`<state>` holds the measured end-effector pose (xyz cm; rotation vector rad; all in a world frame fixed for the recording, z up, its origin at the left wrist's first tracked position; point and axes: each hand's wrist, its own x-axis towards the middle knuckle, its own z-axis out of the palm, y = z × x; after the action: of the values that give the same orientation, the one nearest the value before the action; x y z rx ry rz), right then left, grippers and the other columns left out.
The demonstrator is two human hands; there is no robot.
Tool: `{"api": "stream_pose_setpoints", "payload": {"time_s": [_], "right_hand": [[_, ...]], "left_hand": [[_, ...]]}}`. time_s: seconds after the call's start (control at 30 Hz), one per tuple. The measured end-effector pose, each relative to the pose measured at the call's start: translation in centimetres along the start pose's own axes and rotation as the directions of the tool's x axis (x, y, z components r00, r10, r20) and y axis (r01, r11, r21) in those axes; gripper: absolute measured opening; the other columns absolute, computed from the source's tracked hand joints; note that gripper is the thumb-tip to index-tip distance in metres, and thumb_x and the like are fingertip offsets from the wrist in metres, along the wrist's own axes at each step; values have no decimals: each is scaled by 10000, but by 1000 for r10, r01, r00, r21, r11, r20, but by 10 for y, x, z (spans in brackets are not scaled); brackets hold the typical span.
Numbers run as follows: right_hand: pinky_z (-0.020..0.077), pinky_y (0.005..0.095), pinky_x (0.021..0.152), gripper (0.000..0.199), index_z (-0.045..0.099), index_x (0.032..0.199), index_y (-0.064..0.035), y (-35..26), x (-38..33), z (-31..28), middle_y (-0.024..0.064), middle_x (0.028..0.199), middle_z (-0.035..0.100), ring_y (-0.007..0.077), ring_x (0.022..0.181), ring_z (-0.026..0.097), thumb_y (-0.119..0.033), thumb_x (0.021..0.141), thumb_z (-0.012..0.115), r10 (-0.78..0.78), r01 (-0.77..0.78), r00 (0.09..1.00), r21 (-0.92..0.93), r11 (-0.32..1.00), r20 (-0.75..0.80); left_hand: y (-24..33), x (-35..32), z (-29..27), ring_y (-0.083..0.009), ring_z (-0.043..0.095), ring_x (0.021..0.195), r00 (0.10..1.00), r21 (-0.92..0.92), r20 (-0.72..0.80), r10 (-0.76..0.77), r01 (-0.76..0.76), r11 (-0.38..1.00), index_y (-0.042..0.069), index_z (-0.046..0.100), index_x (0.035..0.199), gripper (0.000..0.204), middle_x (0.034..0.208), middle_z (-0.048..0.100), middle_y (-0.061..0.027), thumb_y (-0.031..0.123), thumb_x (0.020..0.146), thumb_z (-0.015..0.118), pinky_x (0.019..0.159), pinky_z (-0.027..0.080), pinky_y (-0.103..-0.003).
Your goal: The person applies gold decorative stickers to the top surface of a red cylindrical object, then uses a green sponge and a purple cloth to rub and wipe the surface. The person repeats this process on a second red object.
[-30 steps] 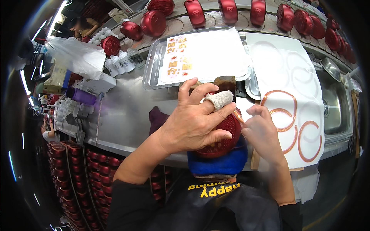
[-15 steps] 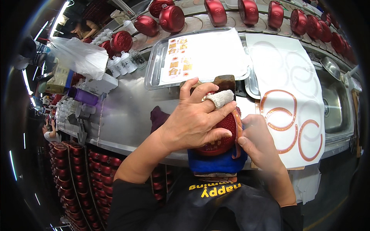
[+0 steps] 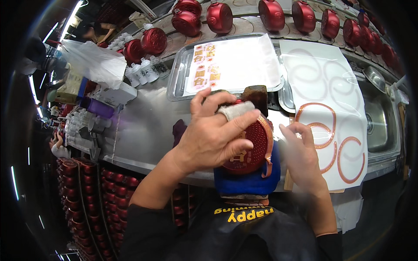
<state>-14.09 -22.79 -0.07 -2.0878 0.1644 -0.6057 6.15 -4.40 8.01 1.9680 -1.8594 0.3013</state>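
At twelve o'clock from my hands I see a metal tray [image 3: 176, 82] on the steel table [image 3: 143, 126], lined with a white sheet [image 3: 244, 65] that carries a column of small red-and-gold labels [image 3: 201, 69] along its left side. At two o'clock lies a larger white sheet [image 3: 331, 104] printed with curved copper-red band decals [image 3: 328, 143]. At ten o'clock stand small white bottles [image 3: 143, 71] beside a crumpled white plastic bag [image 3: 93, 65], and a row of glossy red pots [image 3: 226, 17] runs along the far edge. The round red lid [image 3: 252, 150], dotted with fine texture and edged in a copper band, sits just in front of me on a blue cloth [image 3: 246, 182]. My left hand [image 3: 213, 135], one finger wrapped in white tape, spreads over the lid and presses it down. My right hand [image 3: 300, 154] rests at its three o'clock edge, fingers bent against the band.
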Motion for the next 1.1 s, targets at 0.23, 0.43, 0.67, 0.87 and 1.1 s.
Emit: {"api": "stream_pose_setpoints", "payload": {"time_s": [0.23, 0.43, 0.67, 0.87, 1.1], "right_hand": [[467, 449, 1003, 681, 629, 1430, -90, 0, 4, 12, 175, 1253, 558, 367, 1139, 559, 96, 774, 626, -233, 234, 972, -228, 945, 33], [467, 438, 1002, 614, 587, 1441, -2, 6, -7, 12, 186, 1251, 561, 370, 1131, 557, 90, 834, 605, -92, 84, 994, -123, 989, -62], [473, 448, 977, 654, 603, 1448, -54, 14, -9, 11, 177, 1232, 566, 367, 1118, 565, 105, 813, 608, -191, 184, 981, -155, 971, -35], [465, 459, 952, 668, 625, 1448, -136, 11, -5, 14, 148, 1207, 566, 346, 1120, 570, 47, 806, 652, -233, 230, 972, -266, 936, 22], [451, 444, 907, 605, 656, 1410, -163, 3, -7, 5, 118, 1216, 569, 319, 1160, 565, -29, 822, 698, -277, 281, 958, -418, 864, 71]], "left_hand": [[-1, 0, 15, -274, 522, 1294, 998, 153, 55, 31, -39, 987, 155, 691, 1366, 543, 1040, 753, -35, 539, 994, 595, 1202, 148, -578], [14, 6, 28, -254, 538, 1284, 988, 106, 87, 129, -138, 985, 168, 689, 1337, 495, 924, 731, 2, 494, 970, 630, 1192, 161, -589], [81, -30, 47, -243, 512, 1273, 999, 81, -23, 41, -39, 996, 166, 737, 1162, 375, 881, 714, 17, 393, 864, 733, 1156, 200, -653], [107, -34, 85, -380, 402, 1340, 916, 263, -253, -311, 374, 889, 164, 569, 1146, 481, 1335, 536, -151, 338, 768, 809, 1137, 219, -666], [107, -38, 77, -396, 404, 1357, 921, 264, -250, -297, 360, 895, 133, 602, 899, 233, 1272, 586, -183, 239, 774, 768, 1151, 222, -640]]}}
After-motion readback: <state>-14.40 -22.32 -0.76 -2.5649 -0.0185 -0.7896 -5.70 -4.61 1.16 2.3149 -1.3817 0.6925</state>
